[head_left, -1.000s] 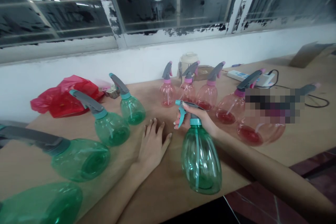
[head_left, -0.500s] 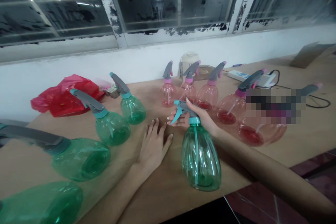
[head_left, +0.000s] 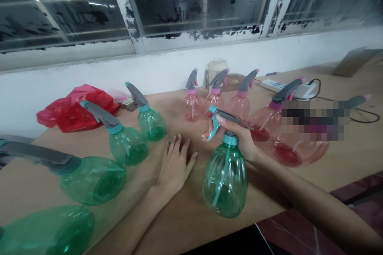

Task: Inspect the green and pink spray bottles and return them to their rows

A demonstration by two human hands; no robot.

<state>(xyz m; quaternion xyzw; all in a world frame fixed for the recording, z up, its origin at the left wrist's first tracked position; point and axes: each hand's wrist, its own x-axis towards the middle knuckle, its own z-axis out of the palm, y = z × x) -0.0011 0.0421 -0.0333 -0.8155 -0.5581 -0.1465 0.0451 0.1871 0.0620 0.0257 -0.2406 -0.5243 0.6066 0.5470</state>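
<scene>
My right hand (head_left: 239, 137) is closed round the grey and teal spray head of a green plastic spray bottle (head_left: 225, 179). The bottle is tilted, its base swung toward me and to the left, just above the wooden table (head_left: 191, 223). My left hand (head_left: 176, 163) lies flat on the table to the left of the bottle, fingers stretched out, holding nothing. Several more green spray bottles (head_left: 128, 143) stand in a row on the left.
Several pink spray bottles (head_left: 239, 105) stand behind and to the right of my right hand. A red plastic bag (head_left: 76, 107) lies at the back left by the wall. A cream jar (head_left: 214, 67) and a power strip with cable (head_left: 277, 85) sit at the back.
My right hand has shifted slightly right and tipped the green bottle, so its base now swings left and toward me. My left hand has stayed flat on the table.
</scene>
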